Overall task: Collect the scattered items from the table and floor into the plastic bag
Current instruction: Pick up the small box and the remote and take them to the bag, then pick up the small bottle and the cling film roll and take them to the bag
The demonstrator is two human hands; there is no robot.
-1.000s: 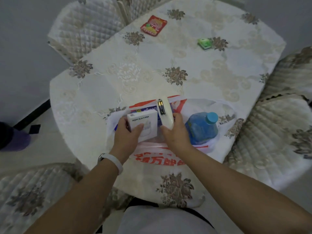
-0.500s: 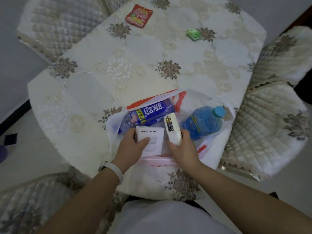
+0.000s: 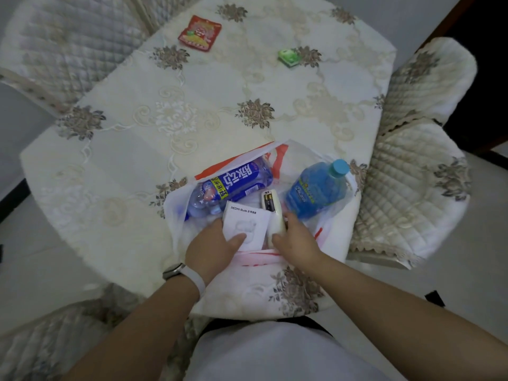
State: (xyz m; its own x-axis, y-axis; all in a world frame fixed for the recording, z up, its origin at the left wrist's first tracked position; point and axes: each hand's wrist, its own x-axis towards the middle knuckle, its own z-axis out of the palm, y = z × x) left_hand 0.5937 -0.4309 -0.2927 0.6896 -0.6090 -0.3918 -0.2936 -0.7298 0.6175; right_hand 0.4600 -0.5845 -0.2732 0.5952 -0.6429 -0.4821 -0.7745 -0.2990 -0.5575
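A white plastic bag [image 3: 336, 229] with red print lies open at the table's near edge. Inside it lie a blue-labelled drink bottle [image 3: 233, 184] and a blue bottle with a light-blue cap [image 3: 316, 188]. My left hand [image 3: 210, 250] holds a white earbuds box [image 3: 247, 222] down in the bag's mouth. My right hand [image 3: 295, 239] holds a white remote [image 3: 273, 213] with its batteries showing, right beside the box. A red snack packet [image 3: 200, 33] and a small green packet [image 3: 287, 57] lie at the table's far side.
The round table [image 3: 123, 160] wears a cream embroidered cloth. Quilted chairs stand at the far left [image 3: 68, 42], at the right [image 3: 417, 171] and at the near left [image 3: 41, 345]. Pale tiled floor [image 3: 16, 243] shows on the left.
Both hands have lowered the earbuds box and the remote into the bag's mouth, and the drink bottle behind them has come into full view. The camera has shifted right.
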